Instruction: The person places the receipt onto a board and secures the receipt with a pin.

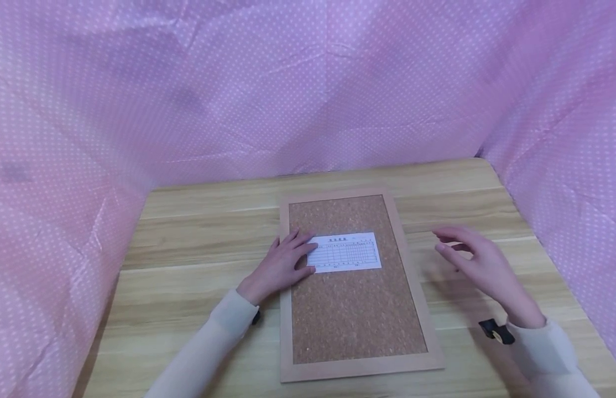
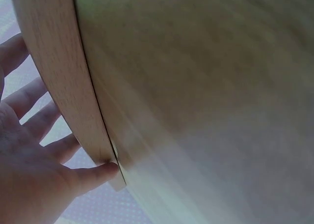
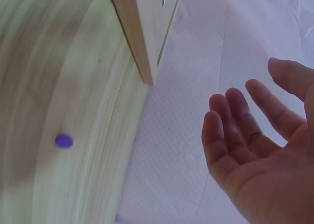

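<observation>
At frame center, the cork board lies on the table, with the paper slip on its upper half. Left hand, grip open, presses flat on the slip's left edge. Right hand hovers center-right, grip open, holding nothing, near a purple pin.

paper slip on cork board

a white printed form slip lies flat across the upper middle of a wood-framed cork board, itself flat on the worktop.
</observation>
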Motion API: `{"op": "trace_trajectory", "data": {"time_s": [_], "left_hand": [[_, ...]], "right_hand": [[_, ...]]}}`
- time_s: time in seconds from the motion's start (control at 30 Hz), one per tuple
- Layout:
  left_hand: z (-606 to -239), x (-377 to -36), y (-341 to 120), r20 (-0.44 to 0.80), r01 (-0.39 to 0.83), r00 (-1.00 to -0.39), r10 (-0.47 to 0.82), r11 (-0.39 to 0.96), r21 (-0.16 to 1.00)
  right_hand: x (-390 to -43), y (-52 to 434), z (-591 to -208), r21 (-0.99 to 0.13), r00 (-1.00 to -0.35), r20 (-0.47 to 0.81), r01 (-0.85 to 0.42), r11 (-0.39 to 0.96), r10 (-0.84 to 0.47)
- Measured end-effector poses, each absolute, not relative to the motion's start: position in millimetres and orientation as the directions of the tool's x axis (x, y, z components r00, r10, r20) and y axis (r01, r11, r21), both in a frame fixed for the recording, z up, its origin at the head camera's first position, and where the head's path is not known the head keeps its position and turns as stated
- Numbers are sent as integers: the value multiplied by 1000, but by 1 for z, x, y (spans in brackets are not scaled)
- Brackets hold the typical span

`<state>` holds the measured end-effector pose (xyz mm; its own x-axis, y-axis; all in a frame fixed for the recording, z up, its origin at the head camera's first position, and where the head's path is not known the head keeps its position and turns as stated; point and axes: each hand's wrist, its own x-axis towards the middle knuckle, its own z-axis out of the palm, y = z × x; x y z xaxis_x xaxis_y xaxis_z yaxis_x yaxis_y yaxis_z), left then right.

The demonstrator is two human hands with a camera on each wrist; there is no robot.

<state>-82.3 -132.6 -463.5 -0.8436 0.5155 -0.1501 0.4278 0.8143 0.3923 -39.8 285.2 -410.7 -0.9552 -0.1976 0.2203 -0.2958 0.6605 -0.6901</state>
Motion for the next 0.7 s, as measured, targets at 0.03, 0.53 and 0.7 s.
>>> {"op": "trace_trajectory", "data": {"time_s": [0.03,0.53,0.7], "left_hand": [[-464,-82,-133,-149,426,-844,515,814,396],[-463,-82,-134,-155,414,-845,512,810,415],[-464,-82,-133,-152,418,-844,514,809,414]], "right_hand": [[-38,288,-411,-696,-958,216,-285,659,-187],[-28,320,-429,-713,-959,237,-280,643,-154],[-27,332,-437,-699,-961,215,-275,660,-173]]}}
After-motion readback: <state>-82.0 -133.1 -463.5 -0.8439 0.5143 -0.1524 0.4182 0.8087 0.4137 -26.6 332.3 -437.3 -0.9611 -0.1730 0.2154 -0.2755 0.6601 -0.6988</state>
